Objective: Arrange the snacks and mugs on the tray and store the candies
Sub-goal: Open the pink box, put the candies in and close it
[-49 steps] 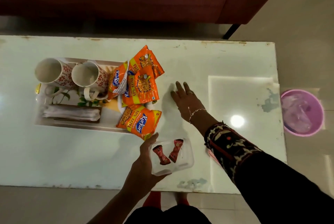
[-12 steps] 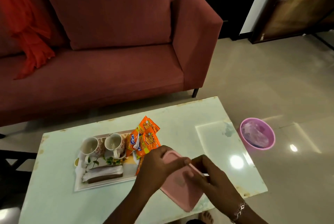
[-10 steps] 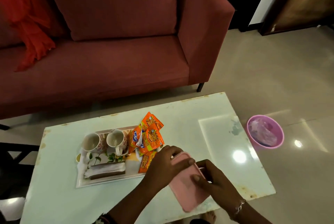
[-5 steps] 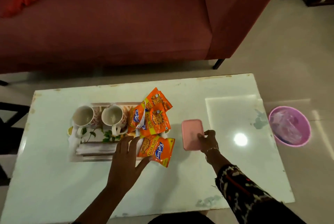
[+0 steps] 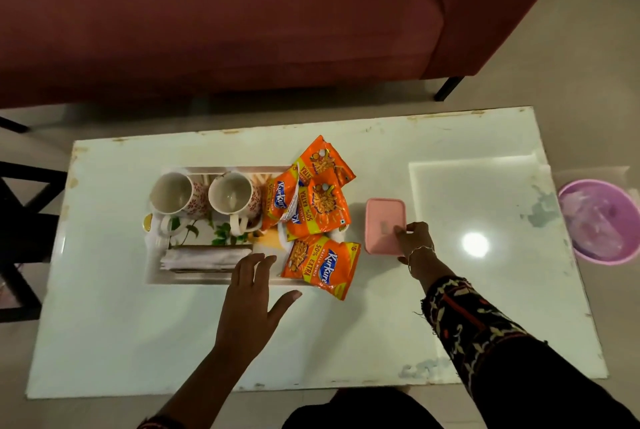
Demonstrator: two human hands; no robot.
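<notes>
The pink lidded box [image 5: 384, 228] sat on the white table [image 5: 138, 342], just right of the tray [image 5: 187, 279]. My right hand [image 5: 415, 245] pinched its near corner, fingers on the lid, thumb at the edge. My left hand [image 5: 251, 297] was spread flat at the tray's near rim, near the Kurkure packets [image 5: 320, 210] and the two mugs [image 5: 171, 193].
</notes>
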